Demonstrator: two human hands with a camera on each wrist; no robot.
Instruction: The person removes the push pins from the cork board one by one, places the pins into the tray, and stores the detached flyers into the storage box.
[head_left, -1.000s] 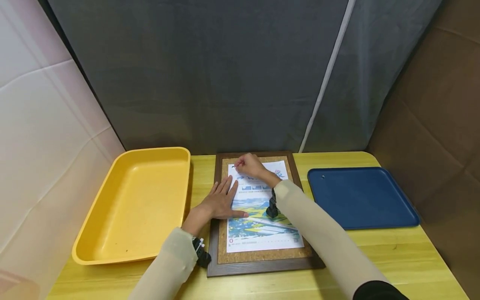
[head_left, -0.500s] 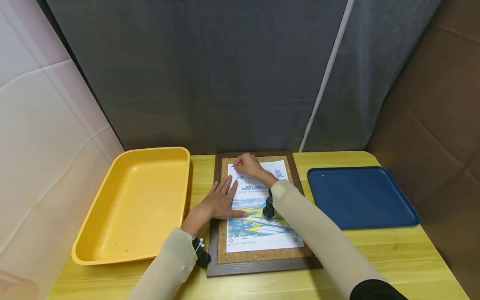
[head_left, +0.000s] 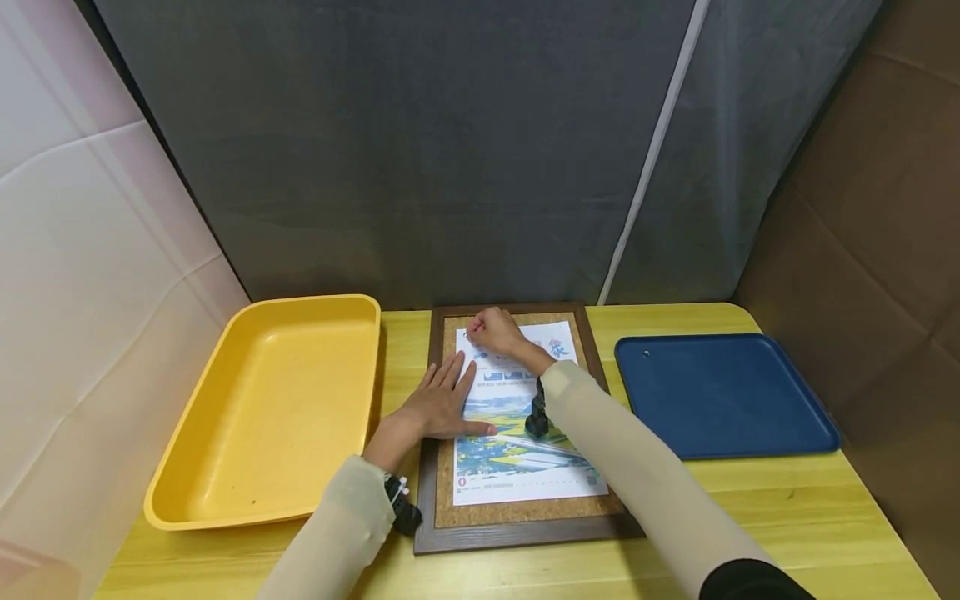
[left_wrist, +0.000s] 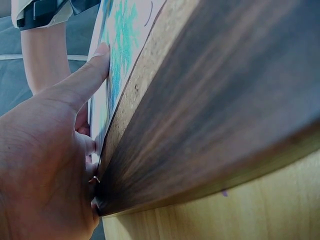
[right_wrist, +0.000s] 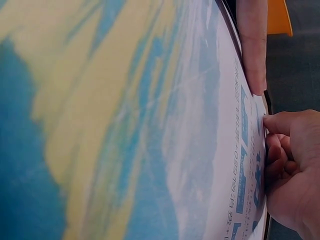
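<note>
Left hand (head_left: 442, 404) flat on sheet (head_left: 517, 433); right hand (head_left: 497, 332) seemingly pinches a pin.

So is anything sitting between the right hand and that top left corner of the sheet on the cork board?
Nothing visible. The right hand is already at the top left corner of the printed sheet, fingers curled there. The left hand lies flat on the sheet's left edge, nearer the person, clear of that corner.

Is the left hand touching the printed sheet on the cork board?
Touching. The head view shows the left hand lying flat on the printed sheet's left edge; the left wrist view shows its thumb pressed on the paper.
</note>
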